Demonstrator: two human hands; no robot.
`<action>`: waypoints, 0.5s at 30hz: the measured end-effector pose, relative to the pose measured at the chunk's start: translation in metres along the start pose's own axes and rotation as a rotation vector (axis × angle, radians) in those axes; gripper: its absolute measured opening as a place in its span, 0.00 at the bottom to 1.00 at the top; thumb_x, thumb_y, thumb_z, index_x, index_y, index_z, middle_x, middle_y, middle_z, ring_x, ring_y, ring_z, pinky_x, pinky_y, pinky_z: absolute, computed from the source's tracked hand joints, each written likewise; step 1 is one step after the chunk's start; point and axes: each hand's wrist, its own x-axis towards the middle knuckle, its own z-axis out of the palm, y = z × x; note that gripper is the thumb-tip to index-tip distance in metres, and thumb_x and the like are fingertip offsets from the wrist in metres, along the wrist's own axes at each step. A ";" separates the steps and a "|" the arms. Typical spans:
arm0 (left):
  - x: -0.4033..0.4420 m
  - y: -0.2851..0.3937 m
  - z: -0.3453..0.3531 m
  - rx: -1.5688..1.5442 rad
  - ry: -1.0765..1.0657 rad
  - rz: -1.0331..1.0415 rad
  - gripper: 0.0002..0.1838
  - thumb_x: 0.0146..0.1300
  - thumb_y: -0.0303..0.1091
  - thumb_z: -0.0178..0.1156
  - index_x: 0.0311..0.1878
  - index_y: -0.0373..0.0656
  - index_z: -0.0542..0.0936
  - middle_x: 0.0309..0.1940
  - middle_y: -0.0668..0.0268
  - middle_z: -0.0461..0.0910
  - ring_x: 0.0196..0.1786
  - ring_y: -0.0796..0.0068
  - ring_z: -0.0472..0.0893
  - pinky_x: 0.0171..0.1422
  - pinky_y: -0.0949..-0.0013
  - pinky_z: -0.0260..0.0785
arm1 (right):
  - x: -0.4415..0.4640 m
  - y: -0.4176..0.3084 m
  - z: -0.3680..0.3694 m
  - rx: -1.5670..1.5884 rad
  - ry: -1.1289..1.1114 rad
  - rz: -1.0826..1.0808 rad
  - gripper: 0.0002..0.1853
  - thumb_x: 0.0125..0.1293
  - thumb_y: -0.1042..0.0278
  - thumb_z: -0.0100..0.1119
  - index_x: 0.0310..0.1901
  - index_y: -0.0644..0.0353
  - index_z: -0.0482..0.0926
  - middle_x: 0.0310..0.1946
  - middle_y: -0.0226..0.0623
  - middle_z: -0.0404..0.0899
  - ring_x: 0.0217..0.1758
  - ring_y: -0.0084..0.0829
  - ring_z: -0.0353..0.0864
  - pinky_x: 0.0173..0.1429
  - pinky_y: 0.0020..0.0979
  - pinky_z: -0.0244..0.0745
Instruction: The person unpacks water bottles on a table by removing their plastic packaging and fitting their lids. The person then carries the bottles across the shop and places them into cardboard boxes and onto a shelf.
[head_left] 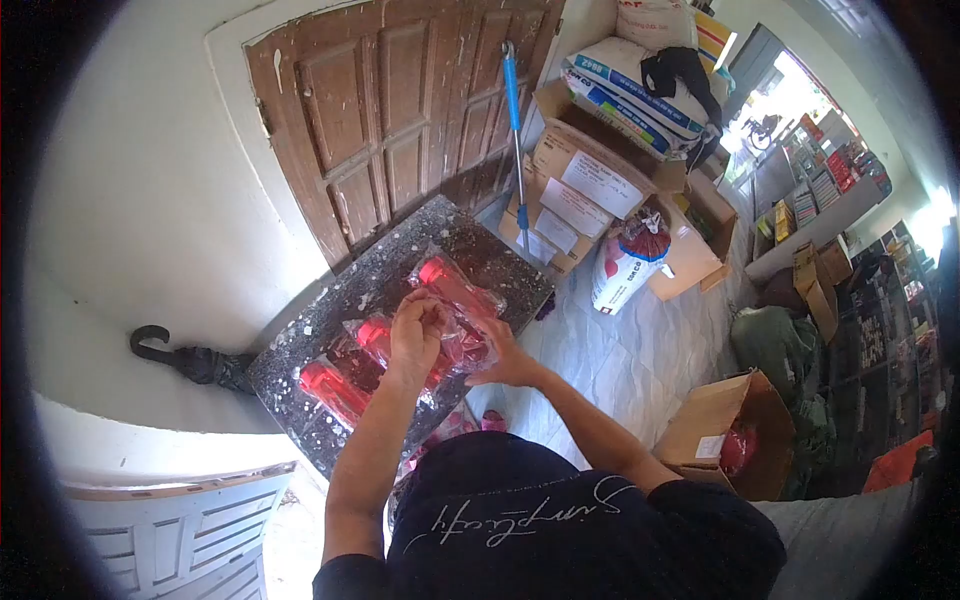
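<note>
The person in a black shirt (540,520) stands at a speckled dark table (300,325). The left hand (418,332) is curled, fingertips drawn together; whether they pinch any plastic cannot be told. The right hand (507,357) is half open, its fingers and thumb around a clear plastic bag (468,348) with something red inside. Three red bottles (338,390) in clear wrapping lie on the table, the middle one partly behind the left hand. Beyond stand a brown door (370,110), a blue-handled pole (512,95), cardboard boxes (575,185) and, atop them, stacked sacks (635,105).
</note>
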 end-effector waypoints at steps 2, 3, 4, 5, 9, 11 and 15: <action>0.002 0.000 0.009 -0.010 0.000 -0.008 0.12 0.62 0.21 0.53 0.49 0.40 0.72 0.35 0.64 0.76 0.38 0.69 0.79 0.42 0.67 0.75 | 0.002 -0.002 0.019 -0.105 0.097 -0.028 0.32 0.55 0.63 0.72 0.61 0.54 0.70 0.64 0.46 0.62 0.65 0.41 0.65 0.55 0.40 0.73; 0.001 0.003 0.013 -0.022 -0.004 -0.019 0.13 0.62 0.19 0.52 0.50 0.40 0.70 0.36 0.63 0.75 0.38 0.67 0.79 0.40 0.67 0.75 | 0.003 0.002 0.025 -0.067 0.130 0.019 0.28 0.56 0.65 0.71 0.58 0.56 0.72 0.61 0.48 0.66 0.62 0.43 0.69 0.54 0.40 0.72; -0.002 0.007 0.015 -0.021 -0.005 -0.015 0.13 0.62 0.19 0.52 0.50 0.40 0.70 0.36 0.63 0.75 0.38 0.67 0.79 0.40 0.67 0.75 | 0.002 0.011 0.028 -0.066 0.131 0.015 0.28 0.56 0.65 0.71 0.58 0.56 0.72 0.61 0.48 0.66 0.62 0.43 0.69 0.54 0.40 0.72; -0.005 0.012 0.017 0.075 -0.109 -0.009 0.17 0.62 0.23 0.56 0.54 0.40 0.69 0.41 0.62 0.74 0.42 0.68 0.78 0.45 0.66 0.75 | 0.003 0.021 0.029 0.053 0.165 0.077 0.24 0.58 0.66 0.69 0.55 0.57 0.72 0.55 0.47 0.71 0.56 0.42 0.73 0.52 0.39 0.73; -0.015 0.025 -0.005 0.746 -0.290 0.156 0.37 0.58 0.35 0.70 0.67 0.44 0.60 0.57 0.59 0.67 0.56 0.68 0.74 0.62 0.63 0.71 | 0.007 0.033 0.014 0.081 0.273 0.150 0.14 0.61 0.68 0.65 0.47 0.61 0.75 0.33 0.42 0.80 0.37 0.42 0.82 0.42 0.37 0.75; -0.016 0.011 -0.029 1.038 -0.304 0.258 0.43 0.54 0.36 0.72 0.69 0.45 0.57 0.60 0.57 0.64 0.59 0.67 0.72 0.64 0.61 0.69 | 0.018 0.002 -0.013 0.040 0.233 0.168 0.11 0.62 0.68 0.65 0.42 0.63 0.78 0.34 0.41 0.82 0.37 0.35 0.82 0.42 0.35 0.76; -0.010 -0.020 -0.052 1.318 -0.375 0.454 0.51 0.50 0.33 0.76 0.71 0.48 0.52 0.65 0.56 0.62 0.63 0.65 0.71 0.65 0.61 0.70 | 0.042 -0.046 -0.036 0.012 0.160 0.169 0.09 0.62 0.67 0.65 0.37 0.65 0.81 0.30 0.41 0.83 0.35 0.28 0.83 0.41 0.31 0.76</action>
